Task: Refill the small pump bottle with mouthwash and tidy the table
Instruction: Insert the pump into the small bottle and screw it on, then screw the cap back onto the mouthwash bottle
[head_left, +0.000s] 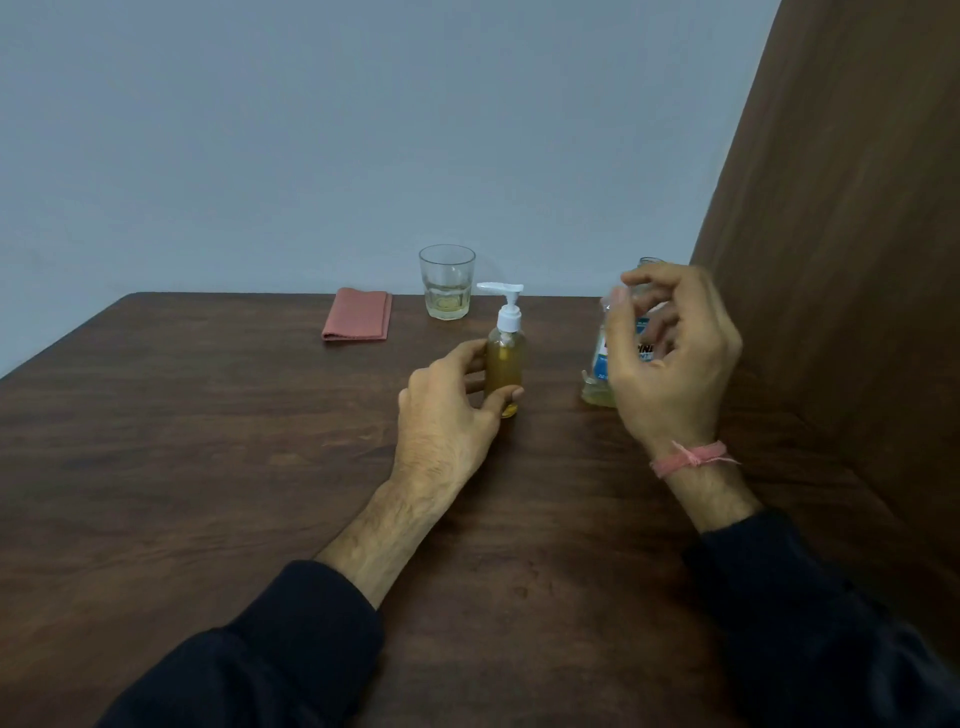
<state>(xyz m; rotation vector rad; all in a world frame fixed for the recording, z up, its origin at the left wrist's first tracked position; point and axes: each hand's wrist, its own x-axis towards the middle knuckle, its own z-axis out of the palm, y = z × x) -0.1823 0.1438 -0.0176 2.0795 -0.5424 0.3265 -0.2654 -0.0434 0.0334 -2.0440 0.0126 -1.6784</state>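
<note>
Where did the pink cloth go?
The folded pink cloth lies at the table's far edge by the wall, just left of the drinking glass.

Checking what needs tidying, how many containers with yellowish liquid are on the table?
3: the small clear pump bottle held by the left hand, the clear drinking glass behind it, and the larger labelled mouthwash bottle behind the right hand.

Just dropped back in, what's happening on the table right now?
A person's left hand grips the small pump bottle, which stands upright on the table, pump fitted, full of yellowish liquid. The right hand hangs with loosely curled fingers in front of the mouthwash bottle; whether it touches the bottle is unclear. A glass with a little pale liquid and a folded pink cloth sit near the far edge.
</note>
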